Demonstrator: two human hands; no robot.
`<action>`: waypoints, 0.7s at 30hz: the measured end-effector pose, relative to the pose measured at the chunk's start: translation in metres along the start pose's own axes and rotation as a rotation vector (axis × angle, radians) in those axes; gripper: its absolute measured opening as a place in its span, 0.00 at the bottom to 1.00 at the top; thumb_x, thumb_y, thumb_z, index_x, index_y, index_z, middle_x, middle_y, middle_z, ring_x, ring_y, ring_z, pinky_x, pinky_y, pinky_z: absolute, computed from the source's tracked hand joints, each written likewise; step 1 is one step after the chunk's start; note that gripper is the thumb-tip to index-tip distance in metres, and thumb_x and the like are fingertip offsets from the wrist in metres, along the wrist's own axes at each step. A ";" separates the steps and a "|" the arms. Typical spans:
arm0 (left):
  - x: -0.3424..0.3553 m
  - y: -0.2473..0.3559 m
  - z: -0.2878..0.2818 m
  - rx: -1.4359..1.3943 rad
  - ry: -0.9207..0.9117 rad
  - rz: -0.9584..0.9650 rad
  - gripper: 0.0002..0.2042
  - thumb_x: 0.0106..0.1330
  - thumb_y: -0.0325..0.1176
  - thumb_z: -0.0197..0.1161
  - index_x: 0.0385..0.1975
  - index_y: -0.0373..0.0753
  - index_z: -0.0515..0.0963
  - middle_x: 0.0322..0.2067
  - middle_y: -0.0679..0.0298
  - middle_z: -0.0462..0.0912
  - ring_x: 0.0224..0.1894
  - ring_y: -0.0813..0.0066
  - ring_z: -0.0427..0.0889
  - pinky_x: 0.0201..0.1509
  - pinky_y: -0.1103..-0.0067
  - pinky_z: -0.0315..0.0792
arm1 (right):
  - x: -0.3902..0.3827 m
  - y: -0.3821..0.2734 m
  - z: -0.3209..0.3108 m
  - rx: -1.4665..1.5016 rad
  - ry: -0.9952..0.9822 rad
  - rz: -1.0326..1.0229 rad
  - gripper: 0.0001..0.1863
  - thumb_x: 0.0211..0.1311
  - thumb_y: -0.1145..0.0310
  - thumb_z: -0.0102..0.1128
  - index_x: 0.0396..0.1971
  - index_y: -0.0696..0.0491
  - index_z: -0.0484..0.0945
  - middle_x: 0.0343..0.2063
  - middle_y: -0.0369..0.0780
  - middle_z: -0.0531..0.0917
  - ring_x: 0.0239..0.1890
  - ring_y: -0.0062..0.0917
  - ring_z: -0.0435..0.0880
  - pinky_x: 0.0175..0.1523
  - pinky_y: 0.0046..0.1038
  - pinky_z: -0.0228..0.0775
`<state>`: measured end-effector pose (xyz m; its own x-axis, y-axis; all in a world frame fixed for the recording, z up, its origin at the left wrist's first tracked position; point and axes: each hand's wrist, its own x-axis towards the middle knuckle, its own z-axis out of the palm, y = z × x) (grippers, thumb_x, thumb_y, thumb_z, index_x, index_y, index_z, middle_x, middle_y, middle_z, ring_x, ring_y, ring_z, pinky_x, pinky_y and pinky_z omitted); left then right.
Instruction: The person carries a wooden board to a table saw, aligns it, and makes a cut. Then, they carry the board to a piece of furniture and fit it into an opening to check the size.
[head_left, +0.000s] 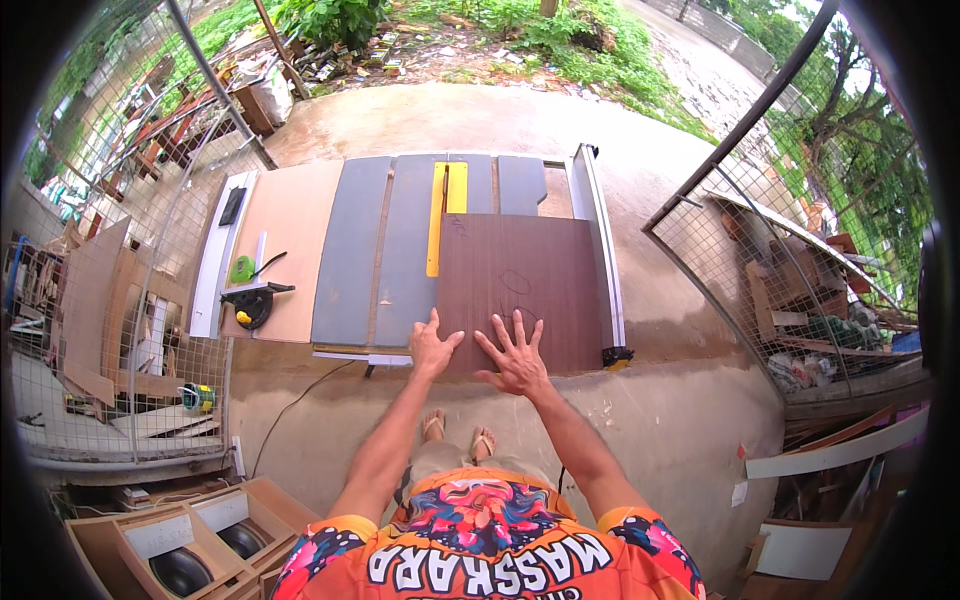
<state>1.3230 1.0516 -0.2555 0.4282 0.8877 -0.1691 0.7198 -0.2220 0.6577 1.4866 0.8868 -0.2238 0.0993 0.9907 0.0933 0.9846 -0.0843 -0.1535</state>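
A dark brown wood-grain board [530, 270] lies flat on the grey top of a table saw [355, 240], its right edge along the light metal fence [596, 240]. My right hand [517, 362] rests palm down near the board's close edge, fingers spread. At the near left corner of the board is my left hand [433, 350], index finger and thumb stretched apart and its other fingers partly hidden. Faint pen marks show on the board. Its far left part covers some of the yellow throat plate [456, 185], where a slot shows; I cannot make out a blade.
Left on a pale side panel [290, 250] lie a green tape measure [242, 268] and a black mitre gauge [256, 305]. Wire-mesh gates [190, 230] flank the saw, with scrap wood behind them. Speaker boxes [190, 550] stand low at left; a cable [290, 405] crosses the concrete floor.
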 end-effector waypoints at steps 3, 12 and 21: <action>0.000 0.006 -0.006 0.022 -0.043 -0.008 0.48 0.55 0.57 0.76 0.74 0.41 0.66 0.52 0.46 0.77 0.57 0.47 0.77 0.65 0.59 0.71 | 0.000 0.002 0.001 0.000 0.000 0.007 0.47 0.58 0.28 0.59 0.77 0.29 0.61 0.79 0.45 0.55 0.79 0.62 0.43 0.68 0.84 0.30; -0.007 0.002 -0.026 0.093 -0.139 0.021 0.54 0.52 0.60 0.77 0.77 0.44 0.61 0.55 0.48 0.74 0.59 0.47 0.72 0.68 0.59 0.67 | 0.005 0.002 -0.003 0.013 -0.027 0.004 0.47 0.59 0.29 0.59 0.77 0.30 0.61 0.80 0.45 0.53 0.80 0.60 0.41 0.68 0.84 0.29; -0.043 -0.013 -0.052 0.270 -0.264 0.290 0.58 0.43 0.53 0.85 0.76 0.38 0.61 0.60 0.53 0.68 0.62 0.52 0.65 0.70 0.59 0.66 | 0.005 0.009 -0.002 -0.010 -0.051 0.037 0.47 0.58 0.28 0.59 0.77 0.28 0.60 0.79 0.43 0.54 0.80 0.58 0.41 0.70 0.83 0.27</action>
<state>1.2668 1.0367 -0.2188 0.7313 0.6487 -0.2107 0.6515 -0.5730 0.4971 1.4957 0.8908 -0.2231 0.1287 0.9910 0.0379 0.9817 -0.1219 -0.1460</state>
